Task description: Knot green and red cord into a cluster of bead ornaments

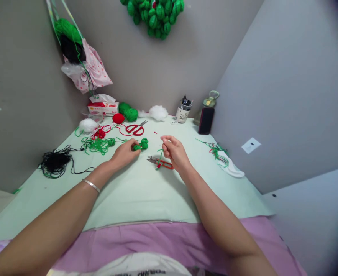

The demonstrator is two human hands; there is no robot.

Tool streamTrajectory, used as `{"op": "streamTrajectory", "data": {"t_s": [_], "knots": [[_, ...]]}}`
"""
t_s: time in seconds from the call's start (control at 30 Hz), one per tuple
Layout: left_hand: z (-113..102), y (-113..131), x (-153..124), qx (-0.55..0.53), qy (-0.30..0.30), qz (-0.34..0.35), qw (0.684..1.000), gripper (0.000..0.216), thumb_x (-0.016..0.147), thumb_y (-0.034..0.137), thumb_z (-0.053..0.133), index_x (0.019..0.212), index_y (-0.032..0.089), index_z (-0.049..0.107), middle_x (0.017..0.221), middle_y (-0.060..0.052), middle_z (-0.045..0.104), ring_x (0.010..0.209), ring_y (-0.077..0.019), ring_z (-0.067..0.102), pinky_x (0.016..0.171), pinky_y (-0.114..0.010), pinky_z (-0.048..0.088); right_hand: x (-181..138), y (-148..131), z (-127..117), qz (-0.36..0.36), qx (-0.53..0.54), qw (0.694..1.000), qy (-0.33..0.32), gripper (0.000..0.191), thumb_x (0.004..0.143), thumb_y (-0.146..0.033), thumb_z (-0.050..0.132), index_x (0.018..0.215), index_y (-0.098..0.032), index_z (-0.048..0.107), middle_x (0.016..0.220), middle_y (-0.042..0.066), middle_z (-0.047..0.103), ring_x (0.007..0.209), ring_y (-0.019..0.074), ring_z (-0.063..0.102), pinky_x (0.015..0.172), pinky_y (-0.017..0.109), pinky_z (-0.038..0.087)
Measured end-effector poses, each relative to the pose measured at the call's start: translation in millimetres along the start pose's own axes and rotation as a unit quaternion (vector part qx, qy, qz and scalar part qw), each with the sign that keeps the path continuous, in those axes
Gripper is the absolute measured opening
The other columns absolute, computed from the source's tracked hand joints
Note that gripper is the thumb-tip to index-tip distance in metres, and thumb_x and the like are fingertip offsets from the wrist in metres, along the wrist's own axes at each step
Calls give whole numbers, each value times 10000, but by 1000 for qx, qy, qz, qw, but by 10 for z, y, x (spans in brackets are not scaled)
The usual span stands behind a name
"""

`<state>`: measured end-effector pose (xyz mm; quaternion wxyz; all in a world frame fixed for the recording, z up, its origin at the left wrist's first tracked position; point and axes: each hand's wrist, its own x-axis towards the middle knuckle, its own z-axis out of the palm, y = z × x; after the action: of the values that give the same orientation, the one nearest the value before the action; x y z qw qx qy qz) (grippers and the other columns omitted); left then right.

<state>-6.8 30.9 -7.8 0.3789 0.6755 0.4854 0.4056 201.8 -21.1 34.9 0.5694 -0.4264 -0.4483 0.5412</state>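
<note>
My left hand (125, 152) rests on the table with its fingertips closed on a small green crocheted piece (137, 147). Touching or close beside that piece is a round green crocheted ball (144, 143). My right hand (175, 152) is raised a little to the right, thumb and forefinger pinched together; what sits in the pinch is too small to make out. Under it lie thread snips (163, 164) with red handles, blades pointing left. A small red-and-green yarn bit (158, 166) lies over the snips, and a green strand rises from there toward my right fingers.
Red-handled scissors (135, 128), a red yarn ball (118, 119) and tangled green yarn (95, 145) lie behind my left hand. Black yarn (55, 161) sits far left. White stuffing (158, 113), a pen jar (183, 112) and a phone (206, 120) stand at the back; yarn scraps (216, 151) lie right.
</note>
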Motion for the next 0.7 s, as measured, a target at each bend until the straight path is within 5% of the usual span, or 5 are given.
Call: {"op": "streamTrajectory", "data": {"t_s": [0.1, 0.3, 0.53, 0.7], "knots": [[-18, 116, 5, -167, -49, -67, 983, 255, 682, 307, 747, 861, 190, 608, 822, -31, 686, 823, -216, 656, 783, -334, 477, 12, 16, -17, -3, -17, 1000, -4, 418, 744, -353, 666, 1136, -216, 619, 579, -90, 463, 455, 57, 309, 449, 208, 195], [-100, 345, -79, -362, -176, -86, 911, 239, 749, 216, 740, 946, 179, 610, 1096, -99, 699, 992, -218, 688, 971, -393, 496, 24, 46, -26, 5, -71, 997, 12, 271, 740, -377, 646, 865, -143, 703, 595, -58, 436, 501, 63, 339, 472, 223, 277], [-110, 404, -137, -319, -269, -24, 908, 281, 713, 183, 748, 974, 217, 648, 1051, -65, 671, 1049, -223, 626, 955, -367, 480, -33, 58, 24, 90, -87, 989, -82, 531, 759, -664, 619, 753, -135, 657, 618, -33, 470, 492, 60, 361, 463, 216, 291], [-64, 500, -202, -226, -356, 1, 907, 248, 698, 218, 765, 926, 239, 671, 1014, -65, 656, 1007, -241, 605, 829, -326, 480, -48, 68, 53, 91, -55, 988, -116, 499, 732, -593, 700, 573, -177, 475, 512, -70, 366, 466, 62, 352, 464, 216, 272]]}}
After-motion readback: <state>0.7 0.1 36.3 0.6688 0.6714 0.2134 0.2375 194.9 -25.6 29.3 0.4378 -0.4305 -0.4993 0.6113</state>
